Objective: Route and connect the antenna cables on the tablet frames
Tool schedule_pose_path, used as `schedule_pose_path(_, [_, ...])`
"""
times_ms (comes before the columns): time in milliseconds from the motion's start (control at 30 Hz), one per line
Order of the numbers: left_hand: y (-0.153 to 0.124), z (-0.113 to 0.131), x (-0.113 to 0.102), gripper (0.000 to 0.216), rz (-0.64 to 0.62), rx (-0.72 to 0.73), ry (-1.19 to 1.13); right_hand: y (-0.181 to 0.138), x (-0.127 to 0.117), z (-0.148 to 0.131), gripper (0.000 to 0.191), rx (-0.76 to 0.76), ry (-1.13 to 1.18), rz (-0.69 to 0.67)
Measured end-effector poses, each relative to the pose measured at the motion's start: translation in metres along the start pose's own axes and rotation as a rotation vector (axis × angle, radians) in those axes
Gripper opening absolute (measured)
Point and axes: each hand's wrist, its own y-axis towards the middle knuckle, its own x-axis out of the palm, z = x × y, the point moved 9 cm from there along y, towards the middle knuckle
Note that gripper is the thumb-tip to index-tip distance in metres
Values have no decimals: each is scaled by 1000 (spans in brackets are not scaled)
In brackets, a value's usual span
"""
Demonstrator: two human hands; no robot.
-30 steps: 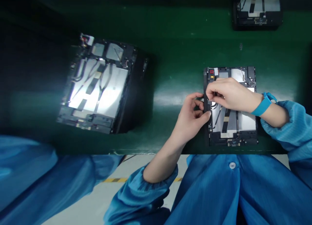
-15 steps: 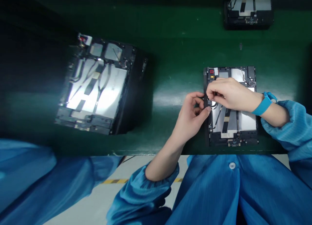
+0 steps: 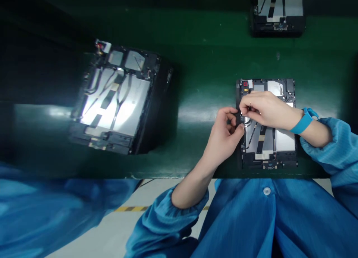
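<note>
Touching the left edge of the opened device (image 3: pixel 269 135) at frame right, the left hand (image 3: pixel 225 133) curls loosely, fingers parted; the right hand (image 3: pixel 260 107) pinches narrowly above it (holding what, I cannot tell). Green bench (image 3: pixel 198 105) spreads toward frame centre.

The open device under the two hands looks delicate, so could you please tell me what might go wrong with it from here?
1. The right hand is low over the open device, whose black ribbon cable is exposed; a finger might snag it.
2. The device lies close to the front edge of the table, so a knock could push it over.
3. The left hand is at the device's side; a slip there might shift it.
</note>
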Motion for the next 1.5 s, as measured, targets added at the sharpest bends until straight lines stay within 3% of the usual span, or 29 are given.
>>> schedule_pose_path(133, [4,2,1,31,5,-41,47,1,-8,4,16,31,-42,62])
schedule_pose_path(267, [15,6,1,27,-68,-63,126,1,-18,13,15,108,-74,142])
schedule_pose_path(400, [28,10,1,23,-141,-52,186,3,-17,17,15,135,-57,146])
schedule_pose_path(600, [37,16,1,21,-156,-34,236,4,-16,19,15,154,-49,148])
schedule_pose_path(1033, [38,18,2,24,-240,2,230,3,-15,19,16,166,-27,144])
schedule_pose_path(1500, [35,17,1,21,-246,4,319,2,-15,17,15,142,-11,148])
